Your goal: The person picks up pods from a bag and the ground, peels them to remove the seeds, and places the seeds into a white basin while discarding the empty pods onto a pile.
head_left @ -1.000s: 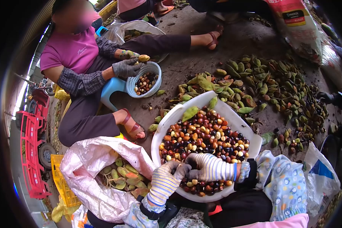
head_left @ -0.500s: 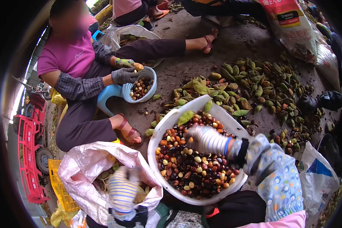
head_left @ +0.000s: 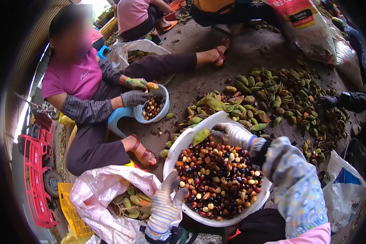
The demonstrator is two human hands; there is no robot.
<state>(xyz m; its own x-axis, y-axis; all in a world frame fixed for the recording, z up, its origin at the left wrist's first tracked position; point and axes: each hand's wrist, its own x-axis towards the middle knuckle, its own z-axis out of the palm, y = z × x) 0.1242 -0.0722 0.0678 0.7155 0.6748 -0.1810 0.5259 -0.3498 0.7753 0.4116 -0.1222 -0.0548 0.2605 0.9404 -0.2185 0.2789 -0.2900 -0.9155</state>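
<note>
My left hand [head_left: 166, 208], in a striped knit glove, is held between the pink-white woven sack [head_left: 87, 191] and the white basin [head_left: 173, 152]. Its fingers are spread and it holds nothing. In the sack lie several green husks [head_left: 133, 203]. The basin is full of brown, dark red and cream nuts [head_left: 215, 179]. My right hand [head_left: 234, 135], gloved alike, reaches over the basin's far side. Its darkened fingers are curled together beside a green husk [head_left: 200, 137] lying on the nuts; what they grip, if anything, is hidden.
A large heap of green husks [head_left: 280, 95] covers the ground beyond the basin. At left, a seated person [head_left: 75, 81] handles a light blue basket [head_left: 166, 103] of nuts. A co-worker's dark glove [head_left: 327, 101] touches the heap. A yellow crate [head_left: 71, 211] stands by the sack.
My left hand has come out of the sack toward the basin and spread its fingers. My right hand has moved from over the nuts to the basin's far rim.
</note>
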